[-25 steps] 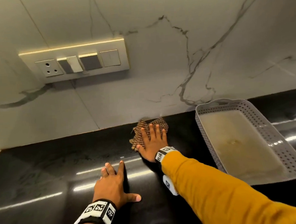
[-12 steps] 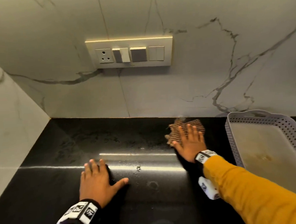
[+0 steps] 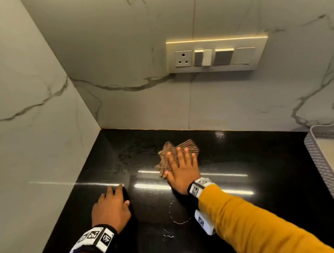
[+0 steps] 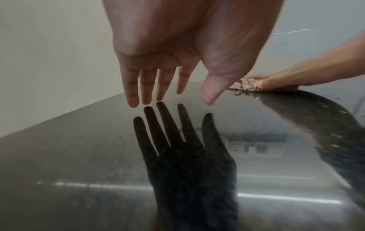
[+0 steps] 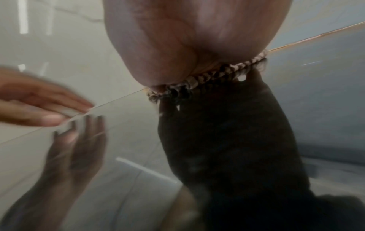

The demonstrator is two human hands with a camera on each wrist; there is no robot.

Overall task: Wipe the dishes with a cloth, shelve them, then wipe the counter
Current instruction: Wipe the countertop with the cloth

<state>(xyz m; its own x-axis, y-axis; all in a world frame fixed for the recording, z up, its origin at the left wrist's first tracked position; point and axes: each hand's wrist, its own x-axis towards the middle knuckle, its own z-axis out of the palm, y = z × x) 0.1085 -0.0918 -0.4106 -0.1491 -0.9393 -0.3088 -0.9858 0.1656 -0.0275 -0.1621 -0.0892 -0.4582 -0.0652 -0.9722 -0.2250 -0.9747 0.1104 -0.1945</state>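
1. The right arm wears a long mustard-yellow sleeve (image 3: 252,224).
2. Each wrist has a black band (image 3: 94,238) with white squares — little black code marks on them.
3. The left arm is bare.

No words, brands or numbers to read anywhere here. The nearest thing to a sign: black-and-white square code markers on the left wristband (image 3: 94,237), and more of the same on the right wristband (image 3: 199,185), which sits right of and beyond the left wristband; they're patterns, not letters. The white block (image 3: 204,222) on the sleeve's underside, just right of the left wristband, carries another such marker, too small to make out. The switch plate (image 3: 215,55), on the wall well beyond the left wristband, shows no lettering.
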